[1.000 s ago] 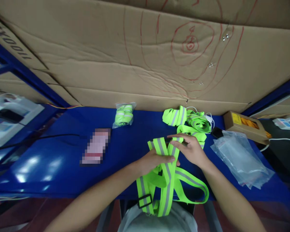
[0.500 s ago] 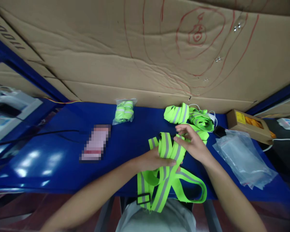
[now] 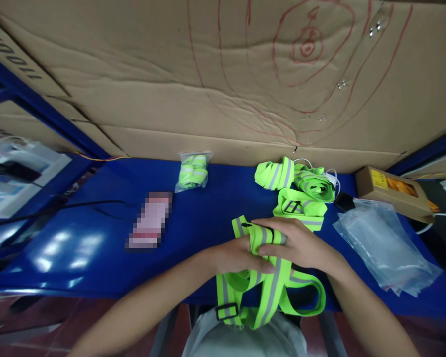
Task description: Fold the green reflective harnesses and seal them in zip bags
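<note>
A lime-green reflective strap with a grey stripe is bunched up between my two hands, its loops hanging over the table's front edge. My left hand grips the folded part from the left, thumb across the front. From the right, my right hand closes over the top of the same folds, thumb in front and fingers behind. A black slide buckle hangs on the lower left length. Just beyond my right hand lie more bundled reflective straps, one with a black buckle. My left fingertips are partly hidden behind the strap.
On the blue table lie a phone with a blurred screen and a bagged strap roll. Clear plastic bags and an open cardboard box are at right. A cardboard panel stands behind.
My right hand has come down from above the strap and closed on its folded top. The folds have been pressed over toward me. The camera view has shifted slightly.
</note>
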A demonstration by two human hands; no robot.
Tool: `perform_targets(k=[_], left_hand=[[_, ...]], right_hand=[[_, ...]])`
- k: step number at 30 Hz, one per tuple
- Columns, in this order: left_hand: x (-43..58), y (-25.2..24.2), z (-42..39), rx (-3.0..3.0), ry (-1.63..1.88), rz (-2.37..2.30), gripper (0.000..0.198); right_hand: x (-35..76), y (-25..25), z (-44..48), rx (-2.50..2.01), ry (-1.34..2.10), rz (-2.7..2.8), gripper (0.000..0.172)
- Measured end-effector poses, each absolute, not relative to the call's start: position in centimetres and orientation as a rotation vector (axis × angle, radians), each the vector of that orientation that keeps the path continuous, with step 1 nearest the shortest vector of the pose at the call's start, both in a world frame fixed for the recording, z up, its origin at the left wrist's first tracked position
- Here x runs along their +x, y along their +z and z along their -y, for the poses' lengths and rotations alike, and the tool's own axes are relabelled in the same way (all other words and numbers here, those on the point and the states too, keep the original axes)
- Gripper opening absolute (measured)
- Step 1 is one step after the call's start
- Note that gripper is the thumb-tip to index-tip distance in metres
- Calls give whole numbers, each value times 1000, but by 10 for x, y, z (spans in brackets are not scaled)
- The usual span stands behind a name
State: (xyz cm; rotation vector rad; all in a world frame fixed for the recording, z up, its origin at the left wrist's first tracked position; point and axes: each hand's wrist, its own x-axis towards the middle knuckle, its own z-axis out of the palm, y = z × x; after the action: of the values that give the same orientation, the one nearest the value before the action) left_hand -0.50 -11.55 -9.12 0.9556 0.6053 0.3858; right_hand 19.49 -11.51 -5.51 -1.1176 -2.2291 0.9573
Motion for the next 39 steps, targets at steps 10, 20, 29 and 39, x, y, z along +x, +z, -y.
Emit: perform_targets(k=[10, 20, 29, 39], left_hand=[[-5, -78, 108, 687, 300, -396, 26], [-6, -96, 117, 946, 158, -233, 50], [-10, -92, 117, 970, 186, -237, 48], [-11, -101, 105, 1009, 356, -437, 33]], right_hand=[[190, -55, 113, -1245, 909, 2052, 29], [202, -51, 106, -1367, 1596, 1275, 44], [188, -60, 103, -1232, 1402, 1738, 38], [183, -59, 116, -1171, 1003, 2062, 44]])
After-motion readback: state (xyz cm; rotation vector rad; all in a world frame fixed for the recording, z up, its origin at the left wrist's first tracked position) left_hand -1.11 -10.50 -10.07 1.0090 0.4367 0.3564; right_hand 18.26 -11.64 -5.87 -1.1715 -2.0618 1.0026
